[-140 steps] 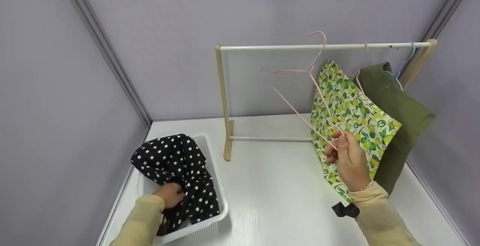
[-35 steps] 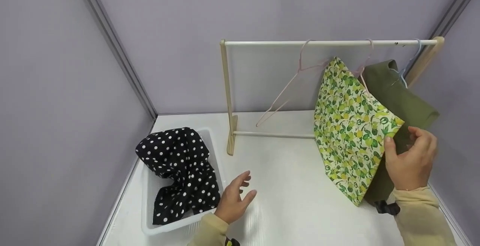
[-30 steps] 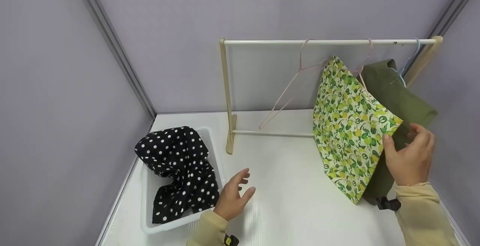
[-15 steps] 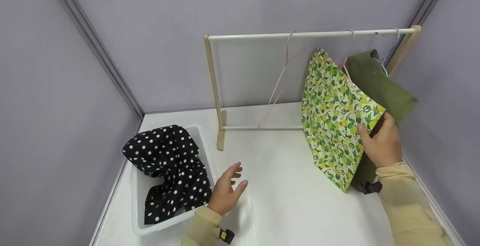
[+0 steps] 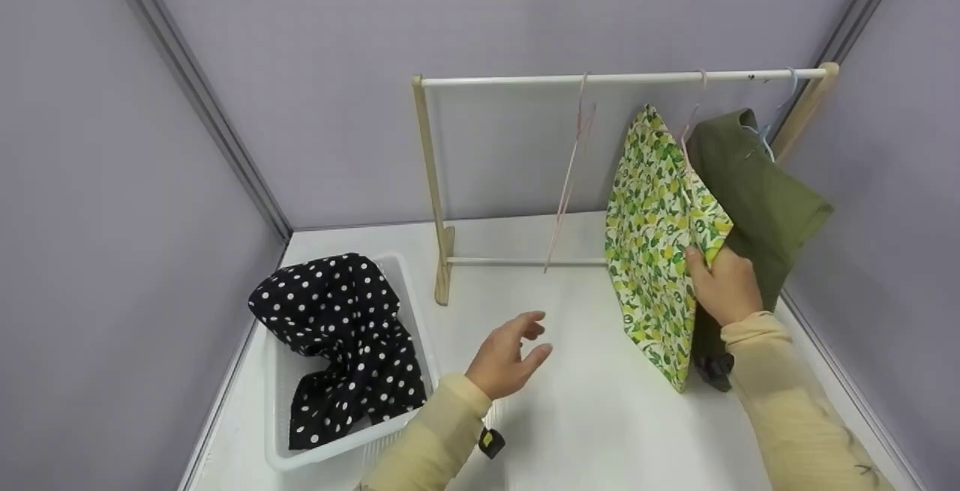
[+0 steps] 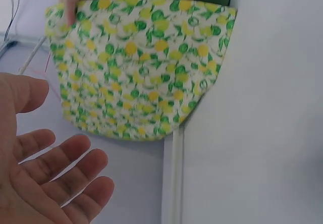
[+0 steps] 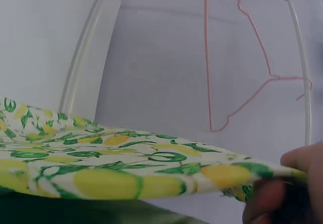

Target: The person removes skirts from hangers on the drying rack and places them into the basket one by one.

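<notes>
The lemon-print cloth point(image 5: 652, 236) hangs from a pink hanger point(image 5: 685, 142) on the white rail. My right hand point(image 5: 726, 286) pinches its front edge, thumb on the printed face; the right wrist view has that edge point(image 7: 166, 178) close up between thumb and fingers. Behind it hangs an olive green cloth point(image 5: 765, 206) on a blue hanger point(image 5: 766, 135). An unloaded pink hanger point(image 5: 571, 169) hangs further left, nearly edge-on. Over the white table my left hand point(image 5: 506, 356) hovers with loosely bent fingers, holding nothing; its palm side shows in the left wrist view.
A white plastic basket point(image 5: 279, 401) stands at the left, with a black polka-dot cloth point(image 5: 352, 348) spilling over its far-left rim. The rack's left wooden leg point(image 5: 442, 273) stands behind it. Grey panels point(image 5: 337, 86) enclose the table point(image 5: 600, 431).
My right hand has let go of the pink hanger, now on the rail, and taken the lemon-print cloth's edge, turning it leftward. My left hand has left the polka-dot cloth and moved right.
</notes>
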`<state>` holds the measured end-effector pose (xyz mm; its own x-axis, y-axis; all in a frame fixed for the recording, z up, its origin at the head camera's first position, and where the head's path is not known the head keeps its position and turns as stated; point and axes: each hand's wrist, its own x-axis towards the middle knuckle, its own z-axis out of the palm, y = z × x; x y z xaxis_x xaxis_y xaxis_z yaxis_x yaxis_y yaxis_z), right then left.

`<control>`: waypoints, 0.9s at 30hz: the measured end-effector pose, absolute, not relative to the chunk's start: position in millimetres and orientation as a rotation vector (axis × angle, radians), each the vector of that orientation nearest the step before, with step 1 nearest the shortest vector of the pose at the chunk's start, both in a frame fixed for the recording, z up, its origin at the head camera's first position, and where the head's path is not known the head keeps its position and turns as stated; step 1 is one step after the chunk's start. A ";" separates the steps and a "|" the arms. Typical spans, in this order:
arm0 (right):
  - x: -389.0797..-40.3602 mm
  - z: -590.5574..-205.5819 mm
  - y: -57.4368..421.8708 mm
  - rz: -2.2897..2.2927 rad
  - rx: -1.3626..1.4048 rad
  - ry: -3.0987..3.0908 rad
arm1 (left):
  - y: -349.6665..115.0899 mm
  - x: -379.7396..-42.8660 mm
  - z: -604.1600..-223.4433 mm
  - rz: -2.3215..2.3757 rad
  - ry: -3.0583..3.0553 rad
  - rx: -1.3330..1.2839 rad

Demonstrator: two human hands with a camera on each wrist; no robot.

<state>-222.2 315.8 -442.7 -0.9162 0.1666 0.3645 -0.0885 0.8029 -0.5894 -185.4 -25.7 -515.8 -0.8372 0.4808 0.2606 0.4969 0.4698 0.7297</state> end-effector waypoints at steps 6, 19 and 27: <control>-228.1 -444.0 293.7 0.947 0.008 -2.622 | 9.5 -197.5 -482.1 -1.265 -2.706 -1.037; -231.2 -442.7 276.6 0.979 0.011 -2.630 | 53.8 -220.1 -425.6 -1.262 -2.689 -1.053; -233.5 -443.7 261.3 0.976 0.055 -2.608 | 75.9 -227.6 -413.8 -1.323 -2.685 -0.933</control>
<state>-233.5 261.3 -443.7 -0.9365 0.0867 0.3398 -0.1578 0.7613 -0.6289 -227.6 75.9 -413.8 -0.8230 0.5068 0.2565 0.5121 0.4668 0.7210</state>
